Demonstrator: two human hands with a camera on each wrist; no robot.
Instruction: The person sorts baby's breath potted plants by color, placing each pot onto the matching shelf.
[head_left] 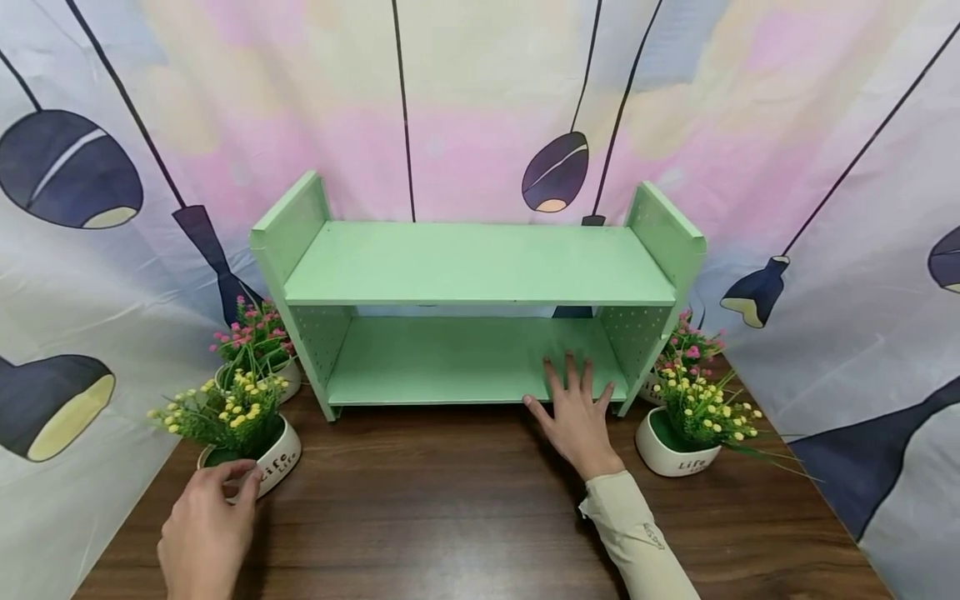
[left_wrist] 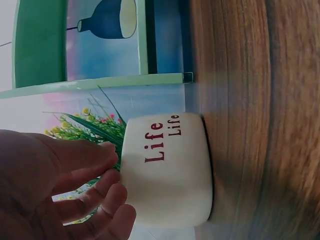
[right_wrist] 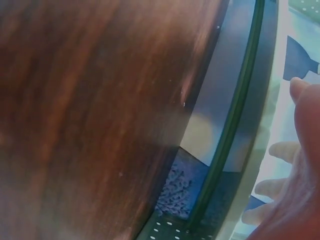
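Observation:
At the lower left, my left hand (head_left: 206, 525) has loosely bent fingers, with thumb and index tips close together at the rim of a white oval flowerpot (left_wrist: 167, 185) lettered "Life". Yellow flowers (head_left: 243, 404) rise from that pot. In the left wrist view the fingertips overlap the pot's upper edge, and no item shows between them. My right hand (head_left: 576, 417) is spread flat, its straight fingers over the right front part of the lower shelf (head_left: 450, 358) of a light green two-tier rack (head_left: 480, 262). The right wrist view shows those fingers (right_wrist: 272, 187) beyond the shelf's front edge.
Behind the left pot stands a pink-flowered pot (head_left: 288, 375). On the right are another yellow-flowered pot (head_left: 678, 450) and a pink-flowered plant (head_left: 692, 342), partly behind the rack's side. All stand on a brown wooden table (head_left: 420, 500), before a lamp-patterned curtain (head_left: 480, 100).

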